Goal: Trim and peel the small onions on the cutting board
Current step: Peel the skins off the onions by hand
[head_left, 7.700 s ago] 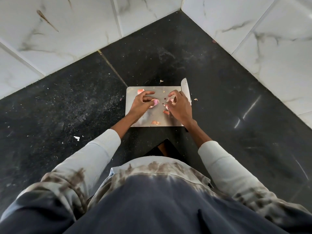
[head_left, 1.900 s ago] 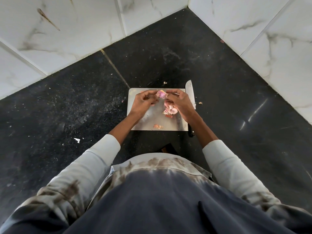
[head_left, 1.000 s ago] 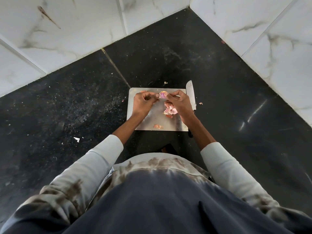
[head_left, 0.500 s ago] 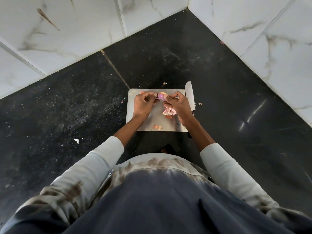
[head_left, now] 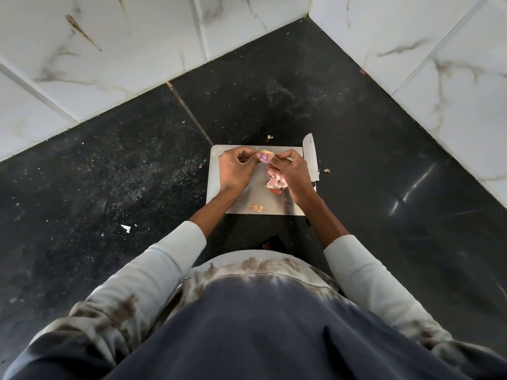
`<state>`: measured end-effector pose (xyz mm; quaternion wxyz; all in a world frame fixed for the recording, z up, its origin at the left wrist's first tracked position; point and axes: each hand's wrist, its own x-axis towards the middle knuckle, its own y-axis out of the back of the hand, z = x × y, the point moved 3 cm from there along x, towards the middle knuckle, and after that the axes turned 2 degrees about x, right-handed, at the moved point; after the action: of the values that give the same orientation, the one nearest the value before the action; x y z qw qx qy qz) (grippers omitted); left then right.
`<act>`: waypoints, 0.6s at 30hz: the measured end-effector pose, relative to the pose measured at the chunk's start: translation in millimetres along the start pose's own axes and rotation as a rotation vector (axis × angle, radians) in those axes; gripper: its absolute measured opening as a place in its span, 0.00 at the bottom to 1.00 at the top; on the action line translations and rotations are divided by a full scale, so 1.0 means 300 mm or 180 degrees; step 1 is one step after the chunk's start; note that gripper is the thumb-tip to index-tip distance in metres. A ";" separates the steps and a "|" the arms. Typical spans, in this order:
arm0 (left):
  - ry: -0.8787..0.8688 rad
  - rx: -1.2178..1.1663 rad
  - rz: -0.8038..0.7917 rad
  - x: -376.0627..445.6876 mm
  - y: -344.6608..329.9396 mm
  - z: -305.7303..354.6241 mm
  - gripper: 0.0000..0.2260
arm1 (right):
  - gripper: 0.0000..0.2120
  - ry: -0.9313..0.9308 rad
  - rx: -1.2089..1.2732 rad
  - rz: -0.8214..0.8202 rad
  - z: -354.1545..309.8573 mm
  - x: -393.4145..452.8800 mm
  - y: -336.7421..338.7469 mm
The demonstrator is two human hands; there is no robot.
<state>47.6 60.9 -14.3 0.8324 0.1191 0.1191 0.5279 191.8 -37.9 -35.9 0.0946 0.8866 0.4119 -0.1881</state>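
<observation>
My left hand (head_left: 235,171) and right hand (head_left: 291,172) meet over the far edge of the cutting board (head_left: 219,185), fingers of both curled in, pinching one small purple onion (head_left: 264,157) between them, lifted just above the board. Around it all I see the black stone counter (head_left: 123,174) in a corner of white marble tiles (head_left: 123,50). The knife (head_left: 310,157) lies along the board's right edge. Under my right hand sits a pile of pink peels (head_left: 275,182), and one loose peel scrap (head_left: 257,207) lies near the board's front edge.
</observation>
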 end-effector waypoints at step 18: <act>0.0125 -0.0351 -0.0360 0.007 0.017 -0.008 0.09 | 0.24 -0.0013 0.0126 -0.0070 -0.011 -0.001 0.004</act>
<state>43.4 65.0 -15.1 0.8637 0.0558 0.1126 0.4880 193.5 -38.0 -32.8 0.0758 0.8833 0.4176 -0.1991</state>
